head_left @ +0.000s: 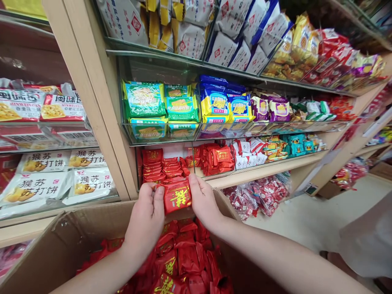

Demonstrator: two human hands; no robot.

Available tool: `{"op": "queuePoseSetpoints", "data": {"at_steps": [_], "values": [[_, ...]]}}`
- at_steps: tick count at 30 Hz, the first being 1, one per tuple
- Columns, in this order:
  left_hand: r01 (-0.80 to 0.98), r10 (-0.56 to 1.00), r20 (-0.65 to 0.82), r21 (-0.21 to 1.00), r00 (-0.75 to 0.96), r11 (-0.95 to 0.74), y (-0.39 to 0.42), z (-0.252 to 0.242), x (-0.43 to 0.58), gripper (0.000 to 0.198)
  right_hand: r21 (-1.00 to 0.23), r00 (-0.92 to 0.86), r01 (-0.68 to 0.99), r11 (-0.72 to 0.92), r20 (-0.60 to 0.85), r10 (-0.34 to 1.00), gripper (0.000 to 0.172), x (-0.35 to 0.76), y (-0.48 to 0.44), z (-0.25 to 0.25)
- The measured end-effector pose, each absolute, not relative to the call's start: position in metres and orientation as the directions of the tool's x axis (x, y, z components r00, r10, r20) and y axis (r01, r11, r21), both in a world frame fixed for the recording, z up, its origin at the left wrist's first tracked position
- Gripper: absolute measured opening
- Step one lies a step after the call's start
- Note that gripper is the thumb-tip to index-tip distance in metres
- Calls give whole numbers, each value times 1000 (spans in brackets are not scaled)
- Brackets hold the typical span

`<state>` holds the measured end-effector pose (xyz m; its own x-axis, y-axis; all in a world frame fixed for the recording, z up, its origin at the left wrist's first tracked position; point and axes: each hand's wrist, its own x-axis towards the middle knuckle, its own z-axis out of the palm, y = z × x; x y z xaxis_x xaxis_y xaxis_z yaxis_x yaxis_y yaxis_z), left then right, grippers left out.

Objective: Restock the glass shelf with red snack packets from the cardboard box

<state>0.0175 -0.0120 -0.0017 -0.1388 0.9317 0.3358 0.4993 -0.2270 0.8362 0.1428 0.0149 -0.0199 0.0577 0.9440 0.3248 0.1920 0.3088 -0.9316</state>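
Note:
Between my two hands is a red snack packet (177,197) with yellow lettering, gripped at both ends. My left hand (149,214) pinches its left end, thumb on the front. At the right end, my right hand (204,200) closes on it with the thumb along the edge. Below lies a cardboard box (101,220) holding many similar red packets (183,249). Just beyond my hands, the low shelf bin holds stacked red packets (153,165) and a looser red pile (219,158).
Glass-fronted shelves hold green packets (143,99), blue packets (216,102) and white packets (249,149). A wooden upright (94,98) stands to the left. Bagged red goods (266,194) sit on the floor under the shelf. Part of a person in light clothing (367,237) is at right.

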Motion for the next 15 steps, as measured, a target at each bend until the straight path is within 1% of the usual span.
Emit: {"op": "queuePoseSetpoints", "data": {"at_steps": [4, 7, 9, 12, 13, 15], "values": [[504, 927, 355, 827, -122, -250, -11, -1, 14, 9, -919, 84, 266, 292, 324, 943, 40, 144, 18, -26], [463, 923, 371, 838, -101, -287, -10, 0, 14, 8, -891, 96, 320, 322, 369, 925, 36, 146, 19, -30], [390, 942, 318, 885, -112, -252, -9, -1, 17, 10, -907, 123, 286, 310, 356, 926, 35, 145, 21, -32], [205, 976, 170, 969, -136, -140, -7, -5, 21, 16, -966, 135, 157, 207, 228, 964, 37, 144, 22, -34], [164, 983, 135, 980, -124, -114, -7, -7, 21, 17, -970, 124, 142, 195, 213, 969, 38, 146, 22, -34], [177, 991, 113, 979, -66, -99, -8, -10, 16, 19, -945, 100, 209, 252, 277, 956, 36, 152, 21, -31]]}}
